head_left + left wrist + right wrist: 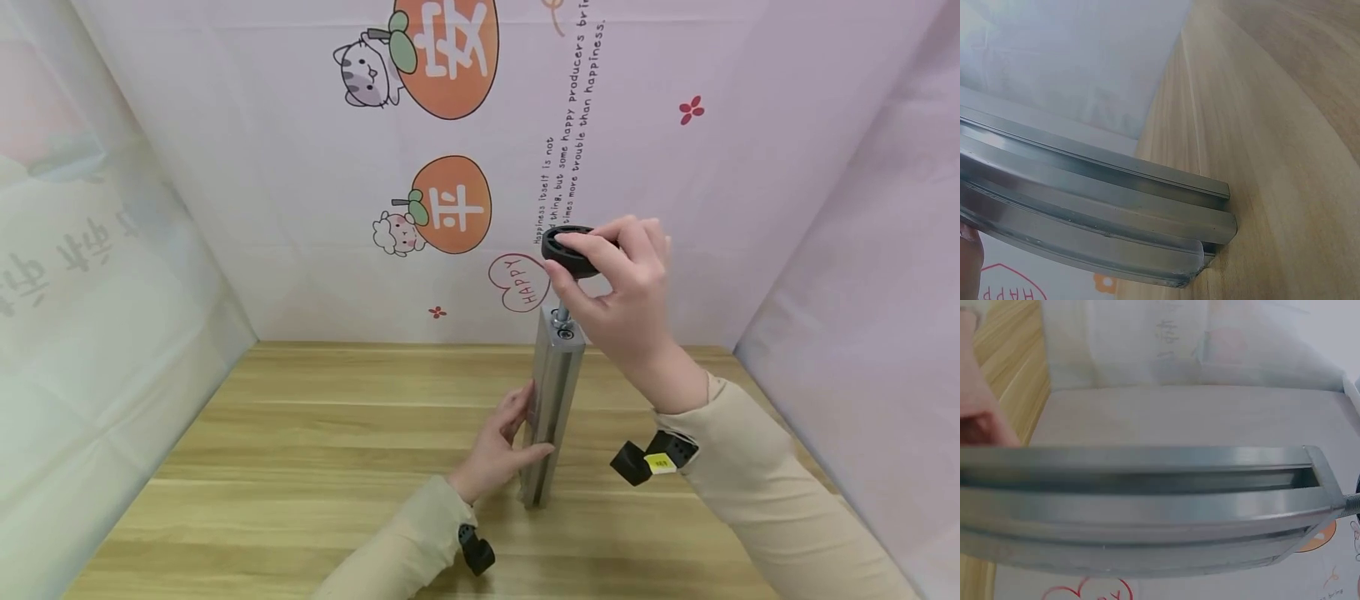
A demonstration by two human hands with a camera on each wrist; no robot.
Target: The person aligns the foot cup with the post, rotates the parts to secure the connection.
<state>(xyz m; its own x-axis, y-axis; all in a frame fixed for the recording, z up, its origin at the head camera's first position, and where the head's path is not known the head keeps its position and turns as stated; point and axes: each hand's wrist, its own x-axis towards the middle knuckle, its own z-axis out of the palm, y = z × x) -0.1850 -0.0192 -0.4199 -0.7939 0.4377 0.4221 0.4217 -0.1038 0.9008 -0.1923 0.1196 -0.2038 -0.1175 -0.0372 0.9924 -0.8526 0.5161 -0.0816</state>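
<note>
An aluminum extrusion profile stands upright on the wooden table, its slotted sides showing in both wrist views. My left hand grips it along the lower half, thumb in front and fingers round the left side. From the profile's top end rises a metal threaded stem, carrying a round black leveling foot. My right hand pinches that foot between thumb and fingers, above the profile. In the left wrist view, the profile's lower end meets the tabletop.
The wood-grain table runs back to a printed cloth backdrop with cartoon fruit and lettering. Pale cloth hangs at the left and right. Black camera mounts sit on the left wrist and right wrist.
</note>
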